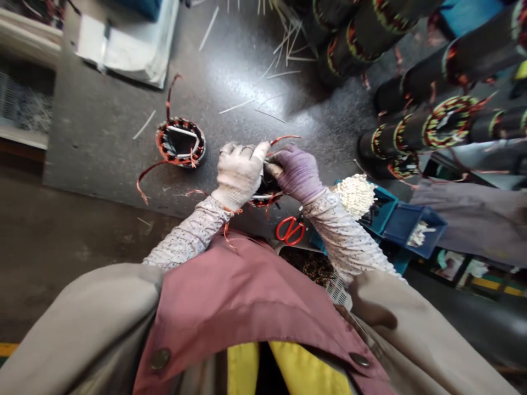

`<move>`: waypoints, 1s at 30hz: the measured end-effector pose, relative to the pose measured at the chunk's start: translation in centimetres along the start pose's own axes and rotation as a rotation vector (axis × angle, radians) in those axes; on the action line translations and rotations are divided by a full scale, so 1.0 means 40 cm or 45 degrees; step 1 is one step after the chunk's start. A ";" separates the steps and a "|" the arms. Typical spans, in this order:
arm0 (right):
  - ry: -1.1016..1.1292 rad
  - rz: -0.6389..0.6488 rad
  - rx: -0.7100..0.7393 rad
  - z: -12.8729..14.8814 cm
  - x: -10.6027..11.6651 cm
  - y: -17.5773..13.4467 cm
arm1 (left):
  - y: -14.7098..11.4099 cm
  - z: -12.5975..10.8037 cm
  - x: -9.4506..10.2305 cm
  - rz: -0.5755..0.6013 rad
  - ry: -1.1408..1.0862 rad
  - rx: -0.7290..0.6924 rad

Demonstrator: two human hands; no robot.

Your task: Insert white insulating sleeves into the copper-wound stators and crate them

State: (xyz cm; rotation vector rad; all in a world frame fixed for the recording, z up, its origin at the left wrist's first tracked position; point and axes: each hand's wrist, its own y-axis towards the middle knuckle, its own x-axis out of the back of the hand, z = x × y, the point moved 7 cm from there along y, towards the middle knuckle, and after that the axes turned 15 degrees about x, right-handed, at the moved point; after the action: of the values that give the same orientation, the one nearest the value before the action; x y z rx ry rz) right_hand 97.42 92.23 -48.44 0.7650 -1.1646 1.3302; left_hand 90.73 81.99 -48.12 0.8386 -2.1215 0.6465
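A motor stator (265,202) with copper windings and a white strip on its near rim stands at the bench edge, partly covered by my hands. My left hand (240,173), in a white glove, is closed over its left and far side. My right hand (300,174), in a purple glove, has its fingers pressed together above the stator's opening; what they pinch is hidden. A copper wire lead (286,137) sticks out beyond the fingertips. To the left, a second stator (201,144) stands upright with copper leads spreading out. Red-handled scissors (290,230) lie just nearer than my right hand.
Stacked stators (411,134) fill the right side. Blue bins (415,227) and a pile of small white pieces (356,196) are beyond my right forearm. Thin white strips (237,106) lie scattered on the metal bench (102,148). A paper stack (127,49) sits at far left.
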 end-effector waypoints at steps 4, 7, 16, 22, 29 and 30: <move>0.123 -0.129 0.021 0.019 0.001 -0.011 | 0.002 0.086 0.010 -0.163 -0.335 0.167; 0.191 -0.455 -0.010 0.035 0.030 -0.111 | -0.018 0.136 0.015 -0.191 -0.510 0.221; 0.253 -0.926 -0.816 -0.112 -0.047 -0.716 | 0.000 -0.009 0.075 0.032 0.090 -0.278; 0.335 -0.859 -1.228 -0.350 -0.098 -0.873 | 0.076 -0.068 0.065 0.262 0.333 -0.525; 0.290 -0.047 -0.628 -0.325 -0.099 -0.627 | 0.094 -0.066 0.070 0.309 0.344 -0.475; 0.319 -0.025 -0.477 -0.269 -0.115 -0.586 | 0.092 -0.057 0.070 0.303 0.267 -0.403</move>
State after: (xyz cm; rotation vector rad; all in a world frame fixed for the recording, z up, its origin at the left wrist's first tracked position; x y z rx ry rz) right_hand 122.92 97.43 -51.43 0.3275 -1.1546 1.1103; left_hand 87.67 84.94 -45.21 0.3343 -2.0732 0.4761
